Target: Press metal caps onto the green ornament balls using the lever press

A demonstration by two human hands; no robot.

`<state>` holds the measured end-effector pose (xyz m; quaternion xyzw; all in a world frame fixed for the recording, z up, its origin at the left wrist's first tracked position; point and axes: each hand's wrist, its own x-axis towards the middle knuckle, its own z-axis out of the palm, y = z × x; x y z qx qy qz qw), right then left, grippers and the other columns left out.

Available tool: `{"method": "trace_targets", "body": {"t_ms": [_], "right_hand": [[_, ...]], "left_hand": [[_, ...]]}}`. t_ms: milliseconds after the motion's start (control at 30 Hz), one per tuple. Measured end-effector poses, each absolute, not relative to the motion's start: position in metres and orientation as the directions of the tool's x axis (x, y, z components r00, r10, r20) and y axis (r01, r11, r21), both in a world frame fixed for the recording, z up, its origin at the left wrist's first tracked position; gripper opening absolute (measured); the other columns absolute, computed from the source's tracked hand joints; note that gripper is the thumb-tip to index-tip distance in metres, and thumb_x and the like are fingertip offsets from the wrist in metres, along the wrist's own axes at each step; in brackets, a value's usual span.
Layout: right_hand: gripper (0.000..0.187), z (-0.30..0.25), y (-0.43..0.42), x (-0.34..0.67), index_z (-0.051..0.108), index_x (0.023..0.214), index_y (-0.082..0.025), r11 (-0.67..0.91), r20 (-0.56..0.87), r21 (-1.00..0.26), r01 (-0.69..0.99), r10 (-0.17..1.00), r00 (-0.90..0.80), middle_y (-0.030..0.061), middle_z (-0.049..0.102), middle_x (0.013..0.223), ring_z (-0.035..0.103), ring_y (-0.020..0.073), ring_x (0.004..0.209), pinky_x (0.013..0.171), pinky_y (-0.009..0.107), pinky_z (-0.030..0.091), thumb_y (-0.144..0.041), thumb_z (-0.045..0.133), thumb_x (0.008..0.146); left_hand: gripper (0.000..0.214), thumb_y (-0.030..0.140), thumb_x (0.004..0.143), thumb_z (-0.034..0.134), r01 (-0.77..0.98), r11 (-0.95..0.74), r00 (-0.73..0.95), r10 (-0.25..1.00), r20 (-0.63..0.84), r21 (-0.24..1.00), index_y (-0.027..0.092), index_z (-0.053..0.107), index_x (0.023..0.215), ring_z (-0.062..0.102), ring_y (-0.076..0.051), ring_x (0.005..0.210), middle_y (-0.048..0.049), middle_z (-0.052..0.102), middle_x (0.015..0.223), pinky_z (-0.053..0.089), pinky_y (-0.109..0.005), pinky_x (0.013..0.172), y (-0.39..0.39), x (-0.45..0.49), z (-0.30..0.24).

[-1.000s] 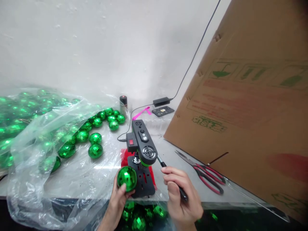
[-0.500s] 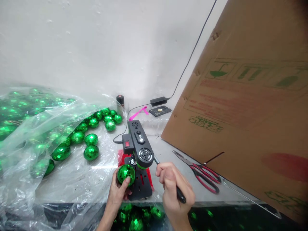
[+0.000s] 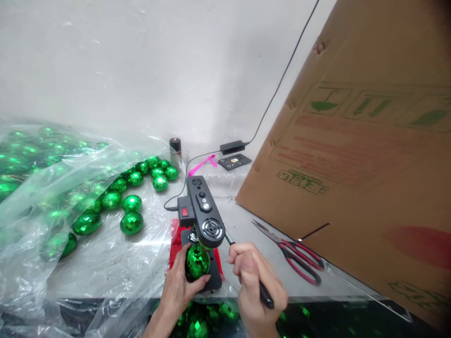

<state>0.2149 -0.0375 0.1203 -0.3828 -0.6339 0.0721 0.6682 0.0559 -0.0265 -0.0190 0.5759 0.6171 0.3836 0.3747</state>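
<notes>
White wall (image 3: 134, 65) rose behind the grey table (image 3: 239, 220), and from my remote seat I took the black device (image 3: 202, 204) on it as my marker. Half a second earlier, I had watched the left hand (image 3: 179, 284) hold a shiny green ball (image 3: 198, 261) at the near-left side of the device, thumb across its face. By this moment the ball had gone over to the right, above the device's dark base plate (image 3: 216, 279) and just under the front end of its head. The left hand had turned with it, fingers along the left side and thumb around the near side, so the grasp was kept. I judged that this brought the ball into line with the device, though I could not tell whether the two touched. Right of the device, the right hand (image 3: 255, 284) was clenched around the lever (image 3: 267, 296), as it had been, with hardly any shift; I read it as not yet pulled. Loose green balls (image 3: 131, 223) lay well to the left of the device, and scissors (image 3: 299, 260) lay to its right, untouched.
</notes>
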Motion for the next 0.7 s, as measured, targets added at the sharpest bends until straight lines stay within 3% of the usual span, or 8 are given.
{"method": "trace_targets", "body": {"t_ms": [200, 333, 567, 700], "right_hand": [[0.032, 0.122, -0.038, 0.215, 0.054, 0.083, -0.023, 0.688, 0.78, -0.621, 0.376, 0.593, 0.201, -0.0004, 0.061, 0.074, 0.058, 0.0112, 0.059, 0.049, 0.026, 0.034, -0.006, 0.047, 0.109], [0.034, 0.123, -0.039, 0.214, 0.056, 0.08, -0.022, 0.69, 0.782, -0.617, 0.379, 0.591, 0.198, 0.0005, 0.062, 0.072, 0.059, 0.0128, 0.06, 0.049, 0.027, 0.036, -0.007, 0.047, 0.109], [0.034, 0.116, -0.039, 0.215, 0.056, 0.081, -0.022, 0.689, 0.774, -0.63, 0.358, 0.594, 0.219, -0.001, 0.062, 0.073, 0.062, 0.0119, 0.061, 0.054, 0.025, 0.044, -0.009, 0.047, 0.11], [0.037, 0.108, -0.04, 0.214, 0.055, 0.076, -0.022, 0.689, 0.774, -0.632, 0.354, 0.582, 0.25, -0.0001, 0.059, 0.068, 0.061, 0.0139, 0.06, 0.052, 0.027, 0.041, -0.009, 0.048, 0.109]], "left_hand": [[0.073, 0.041, 0.071, 0.084, 0.572, -0.011, -0.018, 0.999, 0.027, 0.82, 0.021, 0.069, 0.14, 0.077, -0.047, 0.12, -0.0169, 0.08, 0.129, 0.061, -0.065, 0.103, -0.014, 0.065, -0.018], [0.076, 0.041, 0.065, 0.09, 0.45, -0.133, -0.034, 0.986, 0.166, 0.883, 0.017, 0.07, 0.134, 0.075, -0.044, 0.122, -0.0176, 0.08, 0.128, 0.059, -0.064, 0.11, -0.008, 0.072, -0.037], [0.084, 0.036, 0.062, 0.092, 0.347, -0.065, -0.058, 0.994, 0.091, 0.936, 0.017, 0.066, 0.14, 0.075, -0.043, 0.124, -0.0174, 0.079, 0.131, 0.058, -0.066, 0.114, -0.01, 0.075, -0.055], [0.083, 0.036, 0.063, 0.091, 0.363, -0.06, -0.074, 0.993, 0.092, 0.93, 0.017, 0.067, 0.14, 0.075, -0.042, 0.124, -0.0171, 0.079, 0.132, 0.059, -0.064, 0.113, -0.01, 0.077, -0.054]]}}
